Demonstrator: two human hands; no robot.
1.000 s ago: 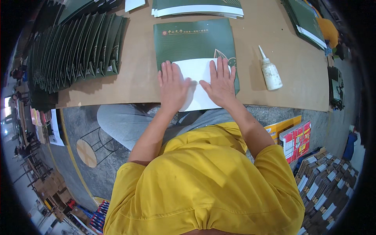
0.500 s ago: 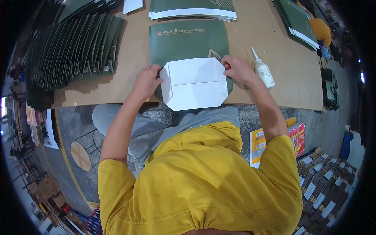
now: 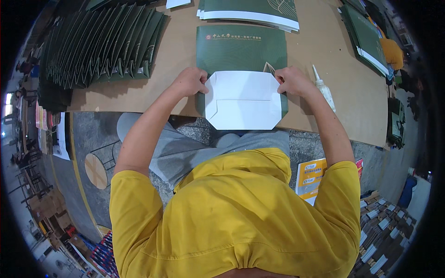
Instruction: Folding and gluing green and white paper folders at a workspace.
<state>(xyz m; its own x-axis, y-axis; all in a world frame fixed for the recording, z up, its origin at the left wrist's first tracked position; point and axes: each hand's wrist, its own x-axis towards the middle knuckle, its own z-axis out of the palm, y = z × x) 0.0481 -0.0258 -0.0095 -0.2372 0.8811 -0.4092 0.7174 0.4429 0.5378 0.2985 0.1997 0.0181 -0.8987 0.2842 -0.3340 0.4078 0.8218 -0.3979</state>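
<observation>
A green paper bag (image 3: 242, 48) with gold print lies on the table in front of me. Its white folded bottom (image 3: 245, 112) faces up, eight-sided, with a crease line across the middle, and reaches over the table's near edge. My left hand (image 3: 191, 82) is closed on the left side of this bottom, fingers curled at its upper left corner. On the opposite side, my right hand (image 3: 292, 82) pinches the upper right corner. Beyond my right forearm lies a white squeeze bottle (image 3: 326, 95) with a pointed nozzle, partly hidden by that arm.
A row of folded green bags (image 3: 106, 46) stands at the left of the brown table (image 3: 181, 34). Flat green sheets with white edges (image 3: 250, 11) are stacked at the far side, more green ones (image 3: 366, 41) at the far right. A round stool (image 3: 96, 171) stands on the floor.
The view has shifted, so the table and its things appear farther right. Both hands keep their hold on the bag's sides, and the white bottom lies a little flatter at its left side.
</observation>
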